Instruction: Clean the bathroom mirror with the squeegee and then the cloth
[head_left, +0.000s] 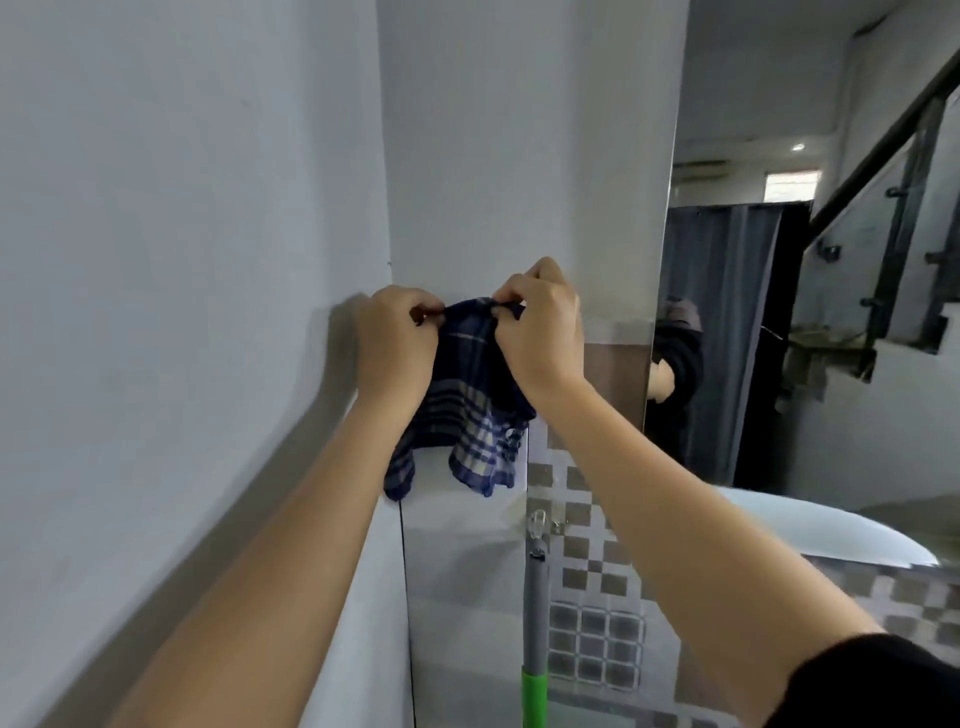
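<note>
A dark blue checked cloth (467, 400) hangs against the wall corner at chest height. My left hand (397, 348) pinches its upper left edge and my right hand (540, 332) pinches its upper right edge, both raised in front of me. The mirror (810, 291) fills the right side and reflects a staircase, a curtain and part of my arm. A grey pole with a green grip, the squeegee handle (535, 623), hangs upright from a small wall hook below the cloth. Its blade is out of view.
A pale painted wall (182, 260) runs along the left. Brown and white checked tiles (587, 561) cover the lower wall. A white basin rim (831, 530) curves at the lower right under the mirror.
</note>
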